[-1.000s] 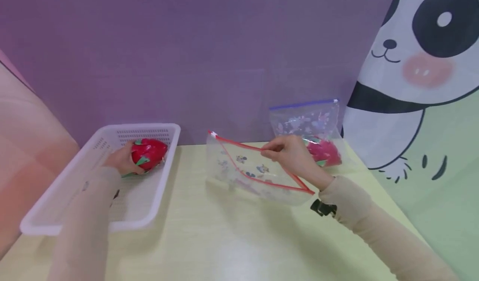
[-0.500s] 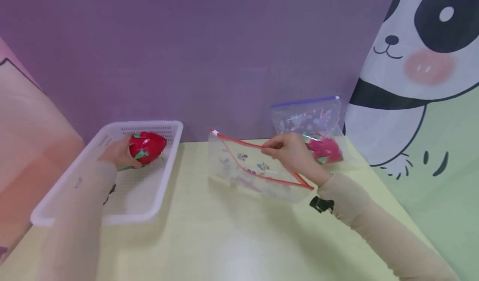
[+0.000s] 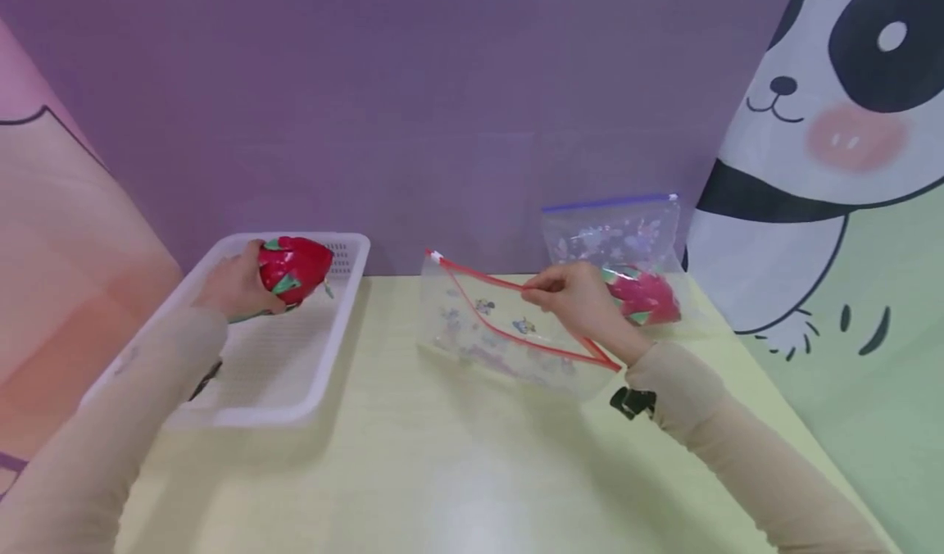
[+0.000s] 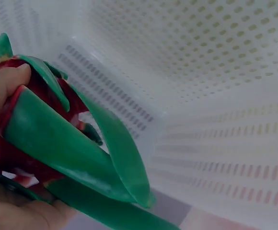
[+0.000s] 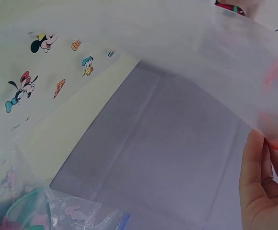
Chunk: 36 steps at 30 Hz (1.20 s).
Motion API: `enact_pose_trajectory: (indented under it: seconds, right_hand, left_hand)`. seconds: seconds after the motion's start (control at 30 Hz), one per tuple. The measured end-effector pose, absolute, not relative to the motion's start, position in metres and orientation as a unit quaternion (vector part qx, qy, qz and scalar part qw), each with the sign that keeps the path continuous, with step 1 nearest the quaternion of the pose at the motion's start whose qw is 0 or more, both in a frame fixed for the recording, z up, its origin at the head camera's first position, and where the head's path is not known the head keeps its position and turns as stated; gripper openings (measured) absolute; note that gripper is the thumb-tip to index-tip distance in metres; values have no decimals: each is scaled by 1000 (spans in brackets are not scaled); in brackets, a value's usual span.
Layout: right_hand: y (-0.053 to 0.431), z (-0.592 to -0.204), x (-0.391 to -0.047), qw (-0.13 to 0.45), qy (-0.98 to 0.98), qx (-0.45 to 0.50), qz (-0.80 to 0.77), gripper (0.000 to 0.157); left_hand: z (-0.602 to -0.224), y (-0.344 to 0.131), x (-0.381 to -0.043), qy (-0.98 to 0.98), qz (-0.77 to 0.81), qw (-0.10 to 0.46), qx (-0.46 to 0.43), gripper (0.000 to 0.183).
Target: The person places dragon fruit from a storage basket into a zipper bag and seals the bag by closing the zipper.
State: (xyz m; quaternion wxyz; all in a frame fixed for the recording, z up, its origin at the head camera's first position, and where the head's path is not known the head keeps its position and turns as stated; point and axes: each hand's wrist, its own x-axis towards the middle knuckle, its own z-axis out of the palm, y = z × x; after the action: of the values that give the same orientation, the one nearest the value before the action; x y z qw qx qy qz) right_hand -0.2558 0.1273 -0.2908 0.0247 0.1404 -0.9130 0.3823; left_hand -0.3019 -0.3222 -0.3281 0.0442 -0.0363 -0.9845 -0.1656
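My left hand (image 3: 234, 282) grips a red dragon fruit (image 3: 297, 267) with green scales, held up over the white plastic basket (image 3: 342, 337). In the left wrist view the thumb lies on top of the dragon fruit (image 4: 57, 139) and the fingers curl beneath it. My right hand (image 3: 586, 298) pinches the red zip edge of a clear zip bag (image 3: 487, 349), whose mouth gapes toward me. The right wrist view shows cartoon prints on this bag (image 5: 48, 67), with thumb and forefinger of the right hand (image 5: 263, 184) together at its red edge.
Behind the right hand stands another clear bag (image 3: 612, 230) with a blue zip, a second dragon fruit (image 3: 652, 296) inside it. The pale yellow table (image 3: 442, 472) meets a purple backdrop (image 3: 442, 128). A panda-printed sheet (image 3: 782, 275) hangs at the right.
The left hand has raised the dragon fruit from inside the basket to above its far end. The right hand keeps its pinch on the bag, nearly still. The view has shifted slightly.
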Motion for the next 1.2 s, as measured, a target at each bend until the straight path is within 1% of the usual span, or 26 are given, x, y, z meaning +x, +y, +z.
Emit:
enact_pose_trajectory:
  seconds: [0.1,0.2,0.4,0.57,0.63,0.8,1.0,1.2]
  right_hand:
    - [128,-291,-254,23,-913,136,385,15]
    - [128,-290,-252,26,-913,134,385,15]
    - [131,-292,-253,22,-912,132,388,15]
    - [132,-294,-254,13,-910,129,395,15]
    - [131,-295,-253,13,-909,130,396,15]
    - [128,-299,-251,21,-908,146,391,14]
    - [123,-302,-249,15,-908,156,387,14]
    - [119,-304,-249,5,-910,155,385,16]
  left_hand:
    - [-317,-312,-288,-981,-169,79,-48,95]
    - [-306,-302,-272,-978,-176,99,-51,95]
    - [-289,-286,-245,-973,-197,100,-67,98]
    - [-281,-273,-226,-966,-204,120,-108,97]
    - [-279,-267,-219,-963,-211,118,-122,98]
    - [-274,-250,-205,-959,-231,87,-139,102]
    - [-270,-230,-194,-951,-230,98,-183,99]
    - [-267,-213,-182,-941,-255,86,-206,101]
